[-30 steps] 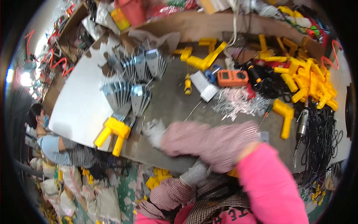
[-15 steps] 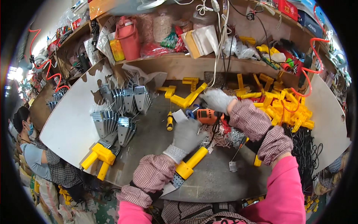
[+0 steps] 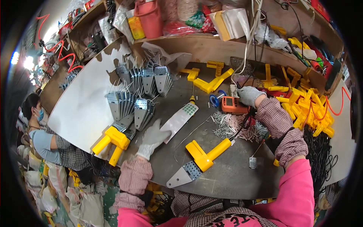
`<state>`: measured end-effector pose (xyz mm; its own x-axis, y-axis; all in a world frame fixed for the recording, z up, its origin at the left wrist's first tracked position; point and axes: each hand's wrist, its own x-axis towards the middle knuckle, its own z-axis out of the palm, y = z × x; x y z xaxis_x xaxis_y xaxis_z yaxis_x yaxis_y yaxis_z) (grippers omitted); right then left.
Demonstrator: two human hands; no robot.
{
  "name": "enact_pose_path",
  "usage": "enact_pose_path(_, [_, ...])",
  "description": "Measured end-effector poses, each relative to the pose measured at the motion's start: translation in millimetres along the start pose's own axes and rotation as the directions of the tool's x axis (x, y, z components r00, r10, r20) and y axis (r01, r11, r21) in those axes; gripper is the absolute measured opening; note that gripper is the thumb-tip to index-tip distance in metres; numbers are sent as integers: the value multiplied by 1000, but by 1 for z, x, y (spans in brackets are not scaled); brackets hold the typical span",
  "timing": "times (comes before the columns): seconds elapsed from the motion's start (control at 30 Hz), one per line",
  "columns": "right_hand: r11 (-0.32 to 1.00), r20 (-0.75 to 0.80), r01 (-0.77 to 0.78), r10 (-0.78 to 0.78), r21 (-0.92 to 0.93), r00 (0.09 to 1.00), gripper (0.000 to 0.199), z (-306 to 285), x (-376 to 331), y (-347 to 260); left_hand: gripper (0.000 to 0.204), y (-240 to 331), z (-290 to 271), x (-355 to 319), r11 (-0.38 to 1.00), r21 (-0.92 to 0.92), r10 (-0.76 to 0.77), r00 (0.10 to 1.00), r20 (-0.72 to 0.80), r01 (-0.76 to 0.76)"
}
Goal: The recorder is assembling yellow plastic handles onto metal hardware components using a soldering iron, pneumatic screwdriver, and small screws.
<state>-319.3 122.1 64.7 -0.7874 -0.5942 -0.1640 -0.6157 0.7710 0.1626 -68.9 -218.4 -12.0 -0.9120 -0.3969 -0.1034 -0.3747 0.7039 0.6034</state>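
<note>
My left hand, in a grey glove, has its fingers stretched out, with the thumb beside the lower end of a white strip with green round stickers. That strip lies across a yellow screwdriver, hiding most of its handle. My gloved right hand is closed beside an orange meter-like device, near a white plug-like piece; what its fingers hold is hidden. In front lies a yellow plastic handle with a perforated metal plate and black wires at its upper end.
Fanned metal brackets stand at the left beside another yellow handle. Small metal and pinkish pieces lie mid-table. Yellow parts and black cables pile up at the right. A blue spool sits near the meter.
The view has shifted. My left hand has moved left and nearer, off the yellow handle's area, and the stickered strip now lies over the screwdriver. My right hand stays near the orange device.
</note>
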Motion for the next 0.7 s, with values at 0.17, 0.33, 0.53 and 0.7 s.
enact_pose_path(0.17, [918, -366, -93, -60, -386, 929, 15, 22, 4, -37, 83, 26, 29, 61, 994, 37, 103, 995, -1, -103])
enact_pose_path(0.33, [531, -654, 541, 34, 653, 756, 26, 29, -64, -161, 41, 20, 33, 47, 805, -581, 165, 986, 22, -122])
enact_pose_path(0.53, [-408, -278, 263, 23, 874, 960, 34, 34, -64, -205, 26, 65, 21, -38, 567, -778, 248, 957, -151, -270])
enact_pose_path(0.7, [258, -642, 590, 233, 765, 731, 42, 11, -81, -214, 18, 61, 7, -54, 645, -714, 89, 955, -283, -272])
